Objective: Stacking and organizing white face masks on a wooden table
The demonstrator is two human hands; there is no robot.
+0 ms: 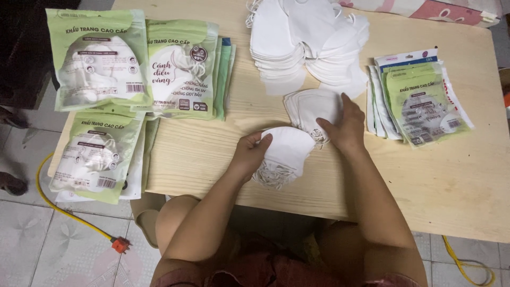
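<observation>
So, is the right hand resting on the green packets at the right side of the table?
No, the right hand lies on a small stack of white masks, apart from the green packets.

Head camera looks steeply down, close over the wooden table.

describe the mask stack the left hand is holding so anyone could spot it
On the wooden table, look at the near edge, below the big loose heap of white masks. The small stack of white masks sits under the left hand, the only stack overhanging the table edge with ear loops dangling.
</observation>
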